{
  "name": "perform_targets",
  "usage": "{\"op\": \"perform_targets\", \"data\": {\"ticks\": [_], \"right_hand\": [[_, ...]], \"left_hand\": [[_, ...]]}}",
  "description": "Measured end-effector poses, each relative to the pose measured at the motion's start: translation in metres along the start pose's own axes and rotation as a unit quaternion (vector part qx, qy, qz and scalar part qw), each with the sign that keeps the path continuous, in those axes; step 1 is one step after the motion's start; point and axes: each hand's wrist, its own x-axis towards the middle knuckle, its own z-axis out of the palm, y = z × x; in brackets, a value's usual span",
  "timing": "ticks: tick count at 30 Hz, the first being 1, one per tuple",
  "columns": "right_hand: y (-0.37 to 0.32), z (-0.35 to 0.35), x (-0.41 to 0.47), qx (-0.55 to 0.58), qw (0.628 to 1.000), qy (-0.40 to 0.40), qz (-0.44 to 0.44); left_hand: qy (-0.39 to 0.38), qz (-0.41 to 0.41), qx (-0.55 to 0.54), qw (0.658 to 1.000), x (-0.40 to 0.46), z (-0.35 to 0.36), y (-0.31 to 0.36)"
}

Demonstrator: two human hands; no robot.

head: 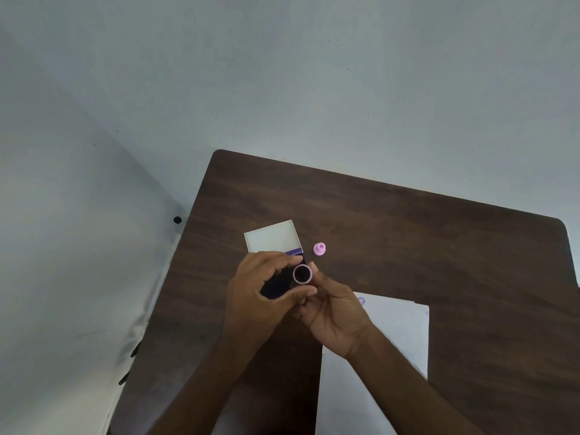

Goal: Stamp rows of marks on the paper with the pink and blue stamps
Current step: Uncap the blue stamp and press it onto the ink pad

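Both hands meet above the dark wood-grain surface (408, 233). The right hand (332, 321) and the left hand (260, 296) pinch a small round pink plastic stamp (302, 274) between their fingers, its dark circular face turned upward. A pink plastic cap (319, 249) sits beside an open white ink pad case (272, 237). A white paper sheet (398, 328) lies near the surface's near edge.

Dark wooden table (408, 233) against plain pale grey-blue walls (314, 73), dim even light.
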Motion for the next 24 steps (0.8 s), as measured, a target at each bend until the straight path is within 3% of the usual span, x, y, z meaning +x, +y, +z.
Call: {"op": "perform_targets", "data": {"ticks": [4,24], "right_hand": [[0.002,-0.001,0.001,0.008,1.0,-0.011,0.007],[0.007,-0.006,0.003,0.018,0.999,-0.037,-0.028]], "left_hand": [[0.001,0.039,0.005,0.999,0.0,-0.002,0.005],[0.073,0.046,0.07,0.994,-0.005,0.011,-0.004]]}}
